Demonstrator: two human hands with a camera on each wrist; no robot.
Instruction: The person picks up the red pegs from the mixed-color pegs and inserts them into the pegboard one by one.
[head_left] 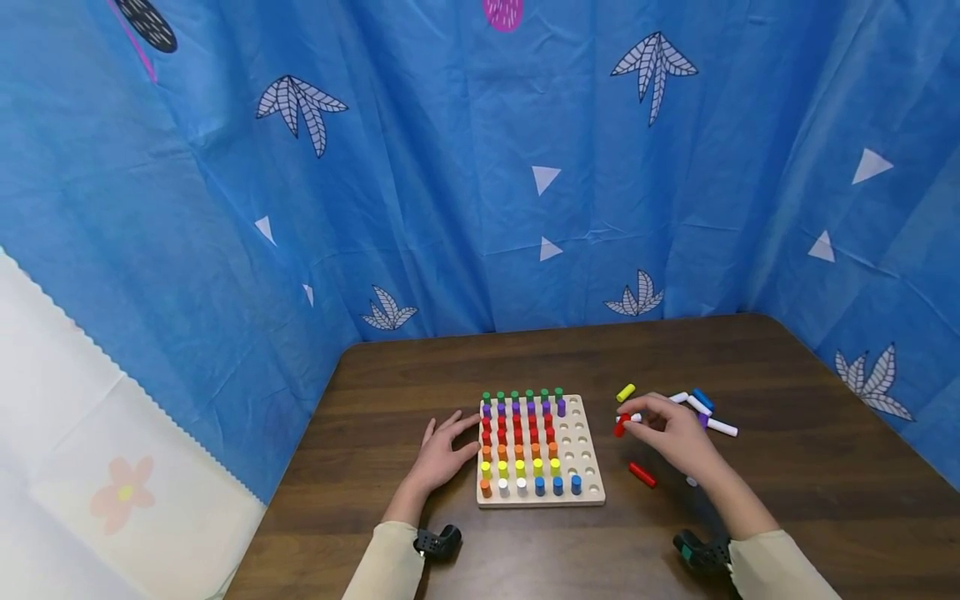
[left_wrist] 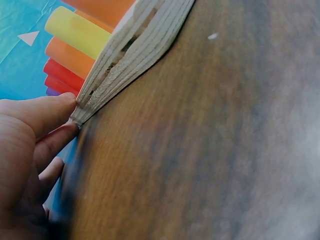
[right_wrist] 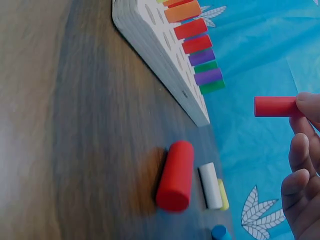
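A light wooden pegboard [head_left: 540,503] stands on the table with rows of coloured pegs in its holes; several holes along its right side are bare. My left hand [head_left: 438,458] touches the board's left edge with thumb and fingertips, the fingers fairly straight. In the left wrist view the thumb [left_wrist: 55,107] meets the board's edge beside the pegs. To the right of the board, just above the table, my right hand [head_left: 678,437] pinches a red peg [right_wrist: 275,106] between thumb and finger. Another red peg [head_left: 642,475] lies loose on the table below that hand.
Beyond and beside my right hand lie a yellow peg [head_left: 626,392], a blue peg [head_left: 703,398] and several white pegs [head_left: 723,428], with a purple one [head_left: 703,420] partly hidden. A blue patterned curtain [head_left: 465,183] hangs behind the dark wooden table [head_left: 405,367].
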